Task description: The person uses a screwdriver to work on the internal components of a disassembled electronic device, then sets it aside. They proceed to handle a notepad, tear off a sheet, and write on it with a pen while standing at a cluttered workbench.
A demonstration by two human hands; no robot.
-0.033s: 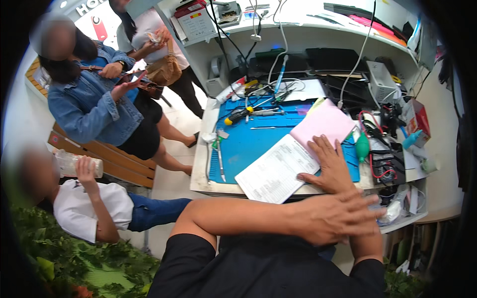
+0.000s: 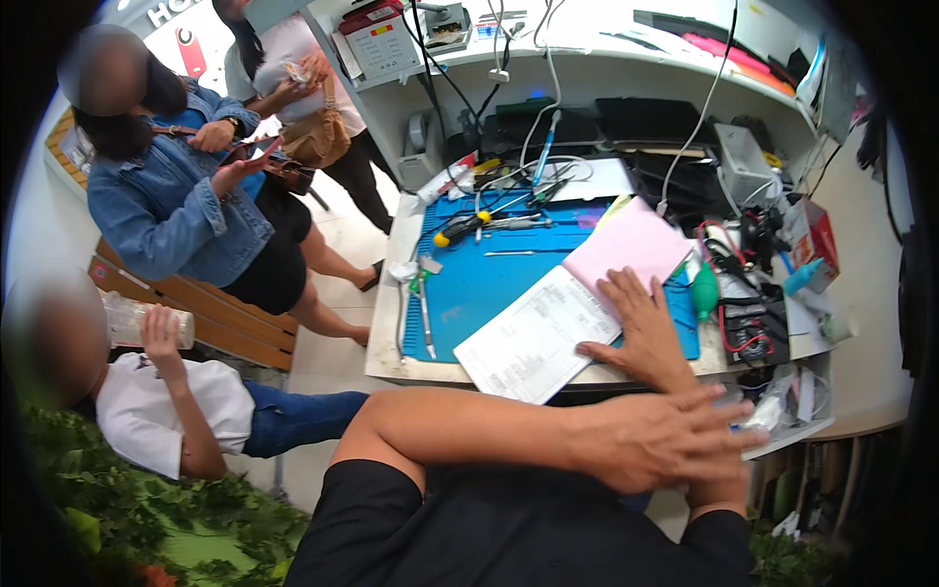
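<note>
My right hand [image 2: 641, 328] lies on an open booklet [image 2: 538, 333], fingers spread over its right side near the fold. A printed form makes up the booklet's white left page; the other side is a plain pink sheet [image 2: 634, 243]. My left arm crosses in front of my body, and my left hand [image 2: 665, 440] rests across my right forearm, open with fingers apart. Neither hand grips anything. Under the booklet is a blue work mat [image 2: 460, 308], with a yellow-and-black screwdriver [image 2: 460, 230] and tweezers-like metal tools [image 2: 518, 223] beyond it.
A green rubber blower [image 2: 704, 292], red and black leads and a black meter-like box [image 2: 753, 331] crowd the right side. Cables hang from the shelf [image 2: 587, 64]. A person in a denim jacket [image 2: 186, 225] and a person in a white shirt [image 2: 186, 396] are at the left.
The whole view has shifted slightly left. My left hand sits a little lower across the right forearm. My right hand stays on the booklet.
</note>
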